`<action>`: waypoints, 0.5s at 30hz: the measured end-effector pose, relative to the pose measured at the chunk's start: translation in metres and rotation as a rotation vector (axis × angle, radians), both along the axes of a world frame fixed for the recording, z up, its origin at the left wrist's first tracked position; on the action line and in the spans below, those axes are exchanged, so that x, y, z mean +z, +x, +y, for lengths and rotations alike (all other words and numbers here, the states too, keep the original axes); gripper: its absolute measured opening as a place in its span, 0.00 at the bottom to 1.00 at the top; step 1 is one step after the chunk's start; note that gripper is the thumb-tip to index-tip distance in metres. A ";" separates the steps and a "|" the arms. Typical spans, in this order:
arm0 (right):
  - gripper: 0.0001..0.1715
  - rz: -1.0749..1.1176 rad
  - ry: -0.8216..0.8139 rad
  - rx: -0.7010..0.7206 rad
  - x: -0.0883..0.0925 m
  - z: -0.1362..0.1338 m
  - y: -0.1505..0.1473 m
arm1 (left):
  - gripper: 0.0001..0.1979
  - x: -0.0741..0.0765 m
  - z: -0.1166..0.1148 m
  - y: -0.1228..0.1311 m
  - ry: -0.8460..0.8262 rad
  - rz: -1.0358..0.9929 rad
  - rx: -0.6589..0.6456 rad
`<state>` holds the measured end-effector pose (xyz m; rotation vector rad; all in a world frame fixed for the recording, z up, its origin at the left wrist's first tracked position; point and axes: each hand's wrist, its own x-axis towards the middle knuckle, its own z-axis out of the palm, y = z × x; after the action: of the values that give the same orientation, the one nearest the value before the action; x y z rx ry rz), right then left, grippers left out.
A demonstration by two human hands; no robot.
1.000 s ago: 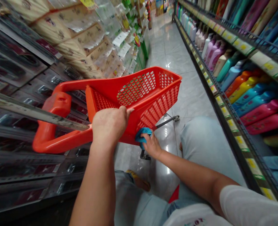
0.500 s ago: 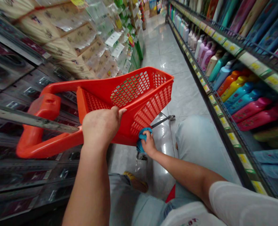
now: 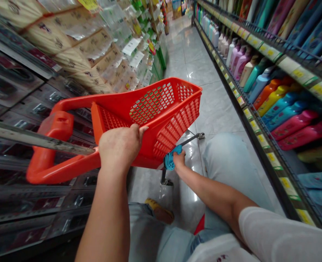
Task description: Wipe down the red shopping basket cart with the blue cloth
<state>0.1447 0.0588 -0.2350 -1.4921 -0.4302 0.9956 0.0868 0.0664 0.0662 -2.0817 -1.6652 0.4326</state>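
A red plastic shopping cart [image 3: 147, 145] with honeycomb holes in its sides stands before me, its basket pointing away and to the right. My left hand [image 3: 121, 145] is closed over the near top rim of the cart. Lower down, my right hand [image 3: 179, 160] grips a crumpled blue cloth [image 3: 169, 158] against the bottom edge of the basket, beside the dark metal frame. Its fingers are partly hidden by the cloth. The cart's looped handle [image 3: 50, 174] is at the left.
Stacked boxed goods [image 3: 76, 47] line the left side. On the right a shelf [image 3: 275, 145] holds rows of coloured bottles [image 3: 291, 127]. A grey pole [image 3: 35, 136] crosses the cart handle. Shiny floor tiles [image 3: 204, 65] run between; my knee [image 3: 229, 163] is close to the shelf.
My right hand has moved slightly right with the blue cloth, along the basket's lower edge. My left hand keeps its grip on the rim, and the cart looks shifted slightly right.
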 end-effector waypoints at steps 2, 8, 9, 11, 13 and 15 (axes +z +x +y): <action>0.16 -0.043 0.014 -0.072 0.019 0.017 0.017 | 0.36 -0.001 -0.001 0.000 -0.002 -0.007 -0.004; 0.20 -0.418 0.438 0.081 0.078 0.025 0.031 | 0.38 -0.003 0.000 0.002 0.026 -0.028 -0.035; 0.19 -0.450 0.442 0.067 0.084 0.028 0.036 | 0.39 -0.003 0.001 0.002 0.027 -0.037 -0.031; 0.19 -0.442 0.348 -0.051 0.094 0.040 0.052 | 0.39 -0.002 0.002 0.003 0.017 -0.057 -0.017; 0.22 -0.459 0.294 -0.174 0.107 0.052 0.068 | 0.39 -0.001 0.002 0.004 -0.001 -0.069 -0.003; 0.24 -0.571 0.368 -0.193 0.126 0.058 0.077 | 0.38 0.000 0.000 0.005 -0.010 -0.073 0.002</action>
<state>0.2213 0.1170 -0.1094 -1.4276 -0.8109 0.2995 0.0913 0.0667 0.0660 -2.1264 -1.7103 0.3699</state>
